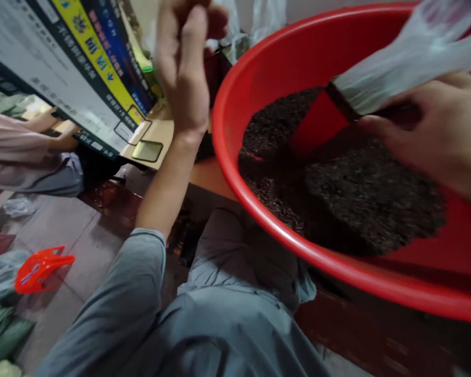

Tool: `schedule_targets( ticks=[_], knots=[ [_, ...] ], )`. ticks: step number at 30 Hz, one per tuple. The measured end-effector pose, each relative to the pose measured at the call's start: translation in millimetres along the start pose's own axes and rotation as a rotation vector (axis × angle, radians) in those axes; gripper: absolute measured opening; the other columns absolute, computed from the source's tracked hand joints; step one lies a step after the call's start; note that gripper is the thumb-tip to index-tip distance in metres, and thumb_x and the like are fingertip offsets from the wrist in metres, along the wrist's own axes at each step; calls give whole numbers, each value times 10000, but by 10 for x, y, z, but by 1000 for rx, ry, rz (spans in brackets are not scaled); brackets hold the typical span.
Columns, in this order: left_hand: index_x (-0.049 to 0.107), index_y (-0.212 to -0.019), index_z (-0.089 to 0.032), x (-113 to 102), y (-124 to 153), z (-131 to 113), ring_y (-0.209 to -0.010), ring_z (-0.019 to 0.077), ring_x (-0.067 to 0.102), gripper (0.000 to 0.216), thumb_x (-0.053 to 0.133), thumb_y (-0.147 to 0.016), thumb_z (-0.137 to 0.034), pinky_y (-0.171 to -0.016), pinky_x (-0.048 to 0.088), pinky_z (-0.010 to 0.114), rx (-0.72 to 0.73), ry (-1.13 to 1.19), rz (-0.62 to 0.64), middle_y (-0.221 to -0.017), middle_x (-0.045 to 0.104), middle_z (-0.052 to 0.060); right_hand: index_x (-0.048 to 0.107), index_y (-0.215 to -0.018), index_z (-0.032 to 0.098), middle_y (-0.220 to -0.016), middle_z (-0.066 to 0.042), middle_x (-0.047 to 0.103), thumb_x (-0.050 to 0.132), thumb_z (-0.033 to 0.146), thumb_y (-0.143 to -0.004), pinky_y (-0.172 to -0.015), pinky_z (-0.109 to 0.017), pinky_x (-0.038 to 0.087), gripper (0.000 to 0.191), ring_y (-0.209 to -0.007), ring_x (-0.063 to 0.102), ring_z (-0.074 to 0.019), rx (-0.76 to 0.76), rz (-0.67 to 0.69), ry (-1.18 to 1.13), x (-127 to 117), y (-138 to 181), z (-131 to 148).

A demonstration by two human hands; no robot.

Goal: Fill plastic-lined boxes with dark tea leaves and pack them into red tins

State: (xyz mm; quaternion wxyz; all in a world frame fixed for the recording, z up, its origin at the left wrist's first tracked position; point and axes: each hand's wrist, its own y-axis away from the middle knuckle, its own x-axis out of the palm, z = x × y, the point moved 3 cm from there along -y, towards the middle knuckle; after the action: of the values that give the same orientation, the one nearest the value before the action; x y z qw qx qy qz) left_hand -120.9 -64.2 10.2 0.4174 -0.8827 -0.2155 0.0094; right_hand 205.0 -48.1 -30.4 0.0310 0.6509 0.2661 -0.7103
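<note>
My right hand (447,125) is closed on the dark rim of a red box-like container (317,125), with a clear plastic bag (408,63) over its top. The container tips into a large red basin (282,235), its lower end against dark, loose, tea-like material (372,193). Left of the basin, my left hand (188,63) is raised, fingers loosely curled and partly cut off by the top edge. Nothing shows in it. Behind that hand are more clear plastic (267,18) and a dark container (215,70), mostly hidden.
A stack of printed boxes or books (82,63) stands at the upper left, beside a phone-like object (147,151) on a board. A co-worker (27,152) sits at the far left. An orange-red plastic piece (43,268) and bags (3,324) lie on the floor.
</note>
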Motion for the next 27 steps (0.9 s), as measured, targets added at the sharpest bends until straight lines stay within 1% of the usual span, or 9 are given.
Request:
schedule_targets(
  ticks=[3, 5, 7, 9, 13, 17, 19, 23, 27],
  knots=[
    [630, -977, -197, 768, -2, -127, -935, 119, 706, 162, 477, -1008, -151, -886, 532, 272, -41, -141, 487, -921, 698, -59, 718, -1231, 89, -1257, -236, 680, 617, 474, -1001, -1042, -483, 512, 460, -1242, 640, -356, 114, 39, 6, -149, 9, 188],
    [634, -1254, -131, 1172, 65, -196, -1186, 190, 674, 309, 591, -992, -288, -1017, 494, 302, -140, -416, 862, -1178, 711, -7, 726, -1214, 86, -1234, -232, 693, 600, 454, -1015, -967, -489, 531, 437, -1185, 661, -359, 150, 46, 29, -158, -27, 261],
    [421, -1533, -64, 1459, 141, -237, -1322, 281, 607, 735, 644, -971, -480, -1106, 457, 364, -229, -629, 1114, -1385, 658, 113, 720, -1213, 84, -1182, -225, 715, 597, 374, -1022, -883, -458, 531, 369, -1066, 695, -327, 178, 39, 36, -130, -55, 257],
    [239, -1627, -63, 1674, 194, -214, -1300, 334, 626, 907, 540, -987, -631, -1078, 491, 435, -346, -689, 1221, -1431, 630, 179, 712, -1210, 94, -1128, -209, 739, 580, 247, -1008, -815, -396, 514, 286, -944, 706, -273, 152, 36, 2, -99, -72, 211],
    [405, -1563, -169, 1958, 154, -38, -1231, 353, 672, 710, 399, -1034, -642, -973, 543, 470, -457, -629, 1135, -1376, 665, 124, 738, -1099, 142, -994, -130, 763, 559, 186, -974, -750, -335, 495, 223, -810, 682, -212, 11, -99, -159, -208, -81, 71],
    [561, -1423, -169, 1963, 52, -33, -1286, 308, 640, 574, 457, -1030, -574, -1079, 485, 443, -258, -586, 909, -1332, 702, 151, 744, -1066, 201, -953, -89, 713, 527, 383, -1027, -791, -357, 521, 286, -824, 662, -205, 130, -467, -285, -515, -33, -176],
    [619, -1350, -187, 1916, 69, -105, -1205, 265, 678, 521, 517, -1005, -563, -1035, 511, 386, -141, -546, 859, -1245, 745, 131, 747, -1093, 224, -1044, -99, 677, 514, 476, -1030, -830, -372, 532, 349, -913, 659, -217, 173, -547, -312, -585, -38, -277],
    [739, -1131, -203, 1905, 178, -186, -998, 220, 730, 410, 581, -973, -547, -883, 552, 318, -31, -521, 935, -997, 787, 84, 754, -962, 212, -1043, -106, 645, 387, 631, -1042, -882, -387, 537, 563, -974, 649, -220, 173, -437, -389, -520, -146, -373],
    [755, -787, -167, 1931, 159, -140, -834, 217, 726, 478, 539, -985, -545, -791, 544, 312, -75, -649, 938, -702, 717, 79, 714, -816, 171, -829, -140, 663, 261, 632, -1060, -896, -448, 512, 691, -892, 661, -261, 353, -303, -310, -510, -186, -439]
  ],
)
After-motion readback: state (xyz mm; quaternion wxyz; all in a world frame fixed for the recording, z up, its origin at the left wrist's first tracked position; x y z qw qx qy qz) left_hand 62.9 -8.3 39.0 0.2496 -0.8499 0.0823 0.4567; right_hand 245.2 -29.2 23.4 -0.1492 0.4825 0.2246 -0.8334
